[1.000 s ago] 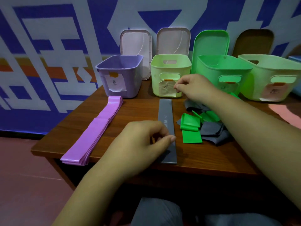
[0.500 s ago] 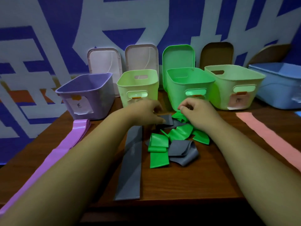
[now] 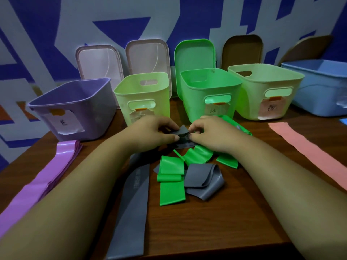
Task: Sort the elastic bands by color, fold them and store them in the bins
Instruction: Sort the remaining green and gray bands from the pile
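1. Left hand (image 3: 150, 133) and right hand (image 3: 212, 134) meet over the bench (image 3: 206, 222) — fingers of both pinch one grey band (image 3: 181, 131) between them.
2. That band sits just before the bright green bin (image 3: 210, 102), beside green bands (image 3: 199, 156).

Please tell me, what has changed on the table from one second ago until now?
The left hand left the near end of the flat grey band and reached forward. It and the right hand now pinch a crumpled grey band between them. The flat grey band, purple band, pink band and bins stayed in place.
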Demonstrator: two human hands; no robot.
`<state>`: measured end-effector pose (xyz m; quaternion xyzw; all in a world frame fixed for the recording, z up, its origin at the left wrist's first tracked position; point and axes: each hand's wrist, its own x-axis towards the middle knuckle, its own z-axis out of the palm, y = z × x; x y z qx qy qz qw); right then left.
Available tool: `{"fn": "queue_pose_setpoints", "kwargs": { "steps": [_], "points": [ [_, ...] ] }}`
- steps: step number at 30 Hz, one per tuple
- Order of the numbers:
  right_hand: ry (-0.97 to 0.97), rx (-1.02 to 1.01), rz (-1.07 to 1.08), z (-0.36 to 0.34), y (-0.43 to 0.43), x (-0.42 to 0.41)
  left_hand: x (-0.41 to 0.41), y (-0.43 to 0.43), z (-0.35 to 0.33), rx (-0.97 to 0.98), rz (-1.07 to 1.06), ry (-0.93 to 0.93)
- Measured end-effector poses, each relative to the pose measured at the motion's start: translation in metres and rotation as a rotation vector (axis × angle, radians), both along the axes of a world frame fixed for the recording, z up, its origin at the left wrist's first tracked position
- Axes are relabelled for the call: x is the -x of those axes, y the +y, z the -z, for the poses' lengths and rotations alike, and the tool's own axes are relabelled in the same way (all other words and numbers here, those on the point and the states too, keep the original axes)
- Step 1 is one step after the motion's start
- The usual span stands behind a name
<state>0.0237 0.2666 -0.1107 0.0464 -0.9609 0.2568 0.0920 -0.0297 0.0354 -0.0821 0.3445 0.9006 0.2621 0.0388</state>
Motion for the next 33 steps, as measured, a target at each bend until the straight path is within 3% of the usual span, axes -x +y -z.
{"fn": "queue_pose_setpoints", "kwargs": {
  "steps": [8,23,33],
  "points": [
    [-0.023,0.028,-0.02,0.002,0.001,-0.005,-0.004,0.001,0.002,-0.074,-0.012,-0.027],
    [-0.041,0.028,-0.012,-0.003,-0.004,-0.013,-0.007,0.007,0.003,-0.617,-0.041,-0.234],
    [0.005,-0.004,0.044,-0.011,-0.006,-0.015,-0.014,0.007,-0.008,-0.761,-0.066,-0.249]
  ]
}}
